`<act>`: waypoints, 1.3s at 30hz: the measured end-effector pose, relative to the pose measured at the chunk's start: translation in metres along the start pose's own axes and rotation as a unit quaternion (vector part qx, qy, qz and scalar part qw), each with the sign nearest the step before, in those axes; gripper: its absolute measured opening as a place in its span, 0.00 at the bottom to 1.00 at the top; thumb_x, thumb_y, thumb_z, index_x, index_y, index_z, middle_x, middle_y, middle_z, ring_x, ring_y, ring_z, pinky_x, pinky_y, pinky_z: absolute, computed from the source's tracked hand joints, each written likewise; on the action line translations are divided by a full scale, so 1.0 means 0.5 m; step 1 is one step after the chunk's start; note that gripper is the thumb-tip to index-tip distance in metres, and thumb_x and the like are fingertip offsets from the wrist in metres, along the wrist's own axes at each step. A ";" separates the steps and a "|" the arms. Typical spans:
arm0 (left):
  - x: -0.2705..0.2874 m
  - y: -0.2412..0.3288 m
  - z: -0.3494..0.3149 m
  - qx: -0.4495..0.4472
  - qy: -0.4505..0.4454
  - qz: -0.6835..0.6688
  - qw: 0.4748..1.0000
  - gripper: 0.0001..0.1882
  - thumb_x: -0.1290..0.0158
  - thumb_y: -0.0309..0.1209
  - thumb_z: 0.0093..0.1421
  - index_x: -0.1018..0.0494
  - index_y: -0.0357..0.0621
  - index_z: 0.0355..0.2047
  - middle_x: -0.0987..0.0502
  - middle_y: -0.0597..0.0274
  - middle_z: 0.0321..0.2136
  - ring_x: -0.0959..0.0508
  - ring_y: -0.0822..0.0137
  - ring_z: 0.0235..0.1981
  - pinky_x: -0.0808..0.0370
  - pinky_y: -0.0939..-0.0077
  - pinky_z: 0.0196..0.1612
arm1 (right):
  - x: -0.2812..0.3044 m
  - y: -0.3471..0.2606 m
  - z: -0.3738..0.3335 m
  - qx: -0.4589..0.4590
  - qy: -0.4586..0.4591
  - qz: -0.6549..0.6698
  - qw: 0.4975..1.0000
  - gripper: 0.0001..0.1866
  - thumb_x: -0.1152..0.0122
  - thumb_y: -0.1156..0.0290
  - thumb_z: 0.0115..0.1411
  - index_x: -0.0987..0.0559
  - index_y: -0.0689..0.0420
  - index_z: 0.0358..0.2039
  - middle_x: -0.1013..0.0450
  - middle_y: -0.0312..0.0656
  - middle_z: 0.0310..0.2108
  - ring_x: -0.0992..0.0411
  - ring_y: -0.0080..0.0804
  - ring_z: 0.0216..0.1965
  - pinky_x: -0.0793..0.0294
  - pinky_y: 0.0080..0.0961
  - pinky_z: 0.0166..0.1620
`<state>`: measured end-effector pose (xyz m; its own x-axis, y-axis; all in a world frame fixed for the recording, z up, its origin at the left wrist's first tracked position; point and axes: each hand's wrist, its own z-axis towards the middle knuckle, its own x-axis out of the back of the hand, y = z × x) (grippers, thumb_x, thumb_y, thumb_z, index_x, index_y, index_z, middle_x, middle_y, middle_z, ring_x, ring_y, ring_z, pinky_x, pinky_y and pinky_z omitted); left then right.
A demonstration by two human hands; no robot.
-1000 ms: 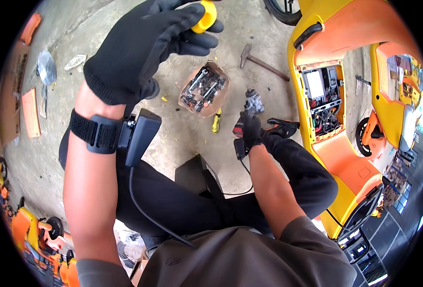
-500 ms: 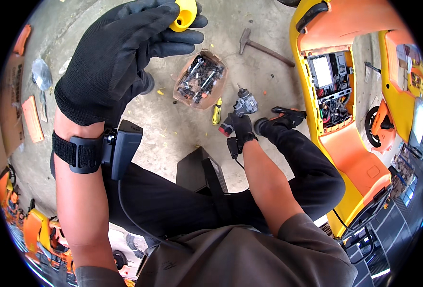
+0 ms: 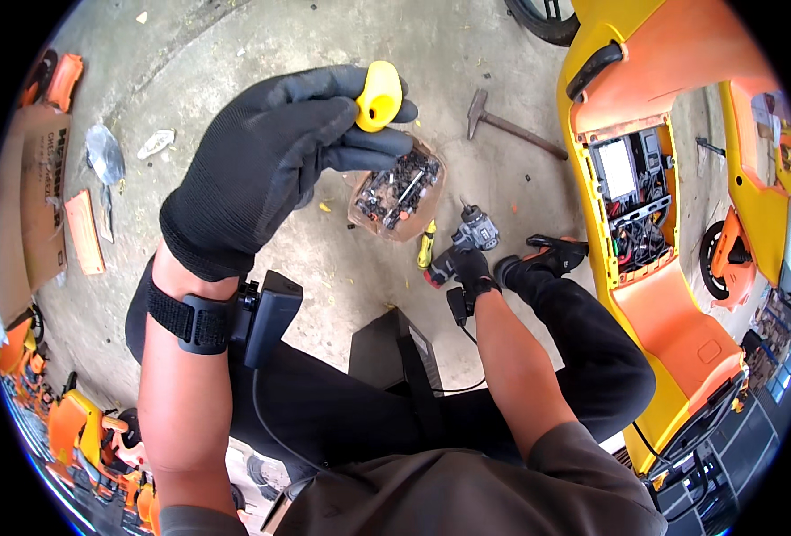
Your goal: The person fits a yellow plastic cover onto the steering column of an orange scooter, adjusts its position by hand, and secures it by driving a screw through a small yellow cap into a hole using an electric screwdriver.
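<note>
My left hand (image 3: 252, 170), in a black glove, is raised at the upper middle. Its fingers are closed round a small yellow plastic piece (image 3: 381, 87) with a hole in its lower part. Lower and to the right, my gloved right hand (image 3: 471, 266) grips a grey cordless drill (image 3: 478, 229) by the handle. The drill's chuck points away from me, and a bit of red shows at its base. Beside the drill lies a yellow screwdriver (image 3: 426, 246). Partly behind my left fingers, an open cardboard box (image 3: 427, 213) holds wrenches and many small dark fasteners.
A hammer (image 3: 519, 136) lies on the concrete floor beyond the drill. At my right stands a yellow and orange vehicle body (image 3: 673, 313) with an open compartment of wiring (image 3: 641, 237). A dark box (image 3: 378, 353) is between my legs. An orange panel (image 3: 84, 232) and cardboard (image 3: 42, 196) lie left.
The view has tilted, so the floor things sit lower and further right. My left hand with the yellow piece has come nearer and a little right. My right hand still holds the drill.
</note>
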<state>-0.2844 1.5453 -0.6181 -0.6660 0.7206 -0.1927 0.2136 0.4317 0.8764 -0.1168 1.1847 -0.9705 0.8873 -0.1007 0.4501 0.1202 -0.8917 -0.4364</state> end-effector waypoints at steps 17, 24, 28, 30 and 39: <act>-0.013 0.002 -0.008 -0.013 0.038 0.012 0.999 0.21 0.52 0.34 0.74 0.31 0.40 0.64 0.19 0.59 0.45 0.19 0.74 0.42 0.24 0.79 0.33 | 0.118 -0.139 0.052 0.238 0.146 -0.218 0.935 0.13 0.40 0.60 0.62 0.16 0.56 0.36 0.20 0.50 0.26 0.20 0.47 0.29 0.22 0.43 0.37; -0.017 0.013 -0.015 0.020 0.029 -0.017 0.999 0.19 0.52 0.36 0.75 0.28 0.41 0.61 0.19 0.58 0.43 0.19 0.75 0.38 0.24 0.79 0.34 | 0.092 -0.283 0.030 0.150 0.086 0.115 0.978 0.13 0.38 0.65 0.66 0.19 0.64 0.39 0.20 0.41 0.27 0.24 0.24 0.26 0.25 0.25 0.29; -0.037 0.055 -0.024 0.076 0.079 -0.072 0.991 0.19 0.50 0.32 0.73 0.30 0.32 0.58 0.18 0.52 0.42 0.15 0.68 0.39 0.18 0.78 0.40 | 0.028 -0.284 0.032 0.198 0.037 0.174 0.964 0.10 0.40 0.69 0.67 0.21 0.63 0.43 0.21 0.40 0.30 0.24 0.24 0.27 0.24 0.24 0.30; -0.034 0.081 -0.023 0.116 0.104 -0.122 0.980 0.19 0.48 0.30 0.72 0.30 0.31 0.58 0.17 0.52 0.41 0.15 0.68 0.39 0.17 0.79 0.43 | -0.004 -0.274 0.029 0.271 0.039 0.133 0.953 0.07 0.42 0.71 0.67 0.21 0.61 0.41 0.21 0.42 0.30 0.24 0.30 0.30 0.23 0.29 0.34; -0.033 0.068 -0.041 0.101 0.068 -0.058 0.991 0.19 0.49 0.31 0.72 0.30 0.31 0.57 0.17 0.52 0.40 0.16 0.68 0.39 0.18 0.79 0.42 | -0.078 -0.256 -0.005 0.291 0.067 0.022 0.954 0.04 0.41 0.70 0.62 0.21 0.56 0.35 0.22 0.54 0.33 0.23 0.58 0.39 0.24 0.48 0.43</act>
<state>-0.2810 1.5369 -0.5760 -0.7820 0.5856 -0.2134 0.2594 0.6171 0.7429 -0.1678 1.3016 -0.9304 0.8369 -0.2224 0.5001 0.3460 -0.4929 -0.7983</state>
